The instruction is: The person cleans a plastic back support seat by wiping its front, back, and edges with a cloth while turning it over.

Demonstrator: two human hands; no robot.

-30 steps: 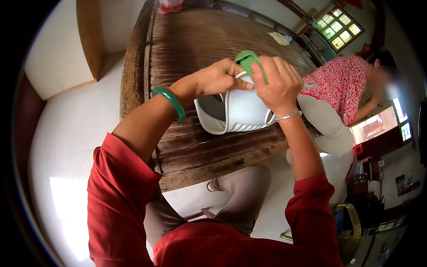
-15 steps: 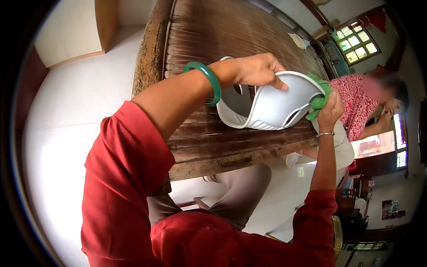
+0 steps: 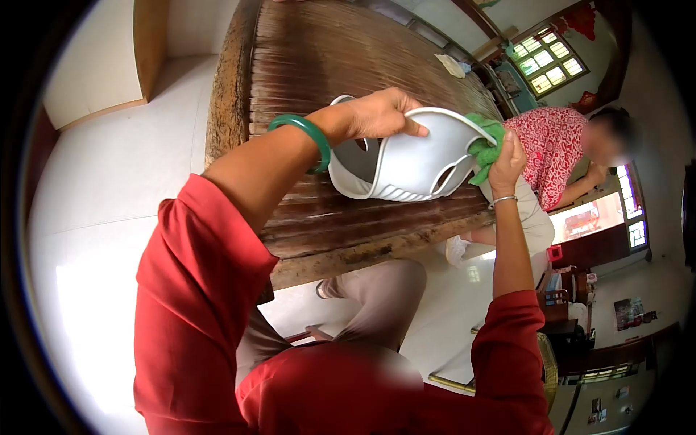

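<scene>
Left hand (image 3: 383,113) pinching a white shell (image 3: 417,156) by its rim, right hand (image 3: 510,165) pinching green cloth (image 3: 484,148) at one end. Wall picture (image 3: 629,314) is too tiny to read.

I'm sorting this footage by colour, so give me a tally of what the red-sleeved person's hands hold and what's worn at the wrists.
Green: 2 (cloth in the right hand; bangle)
White: 1 (moulded piece in the left hand)
Silver: 1 (bracelet)
Total: 4
</scene>
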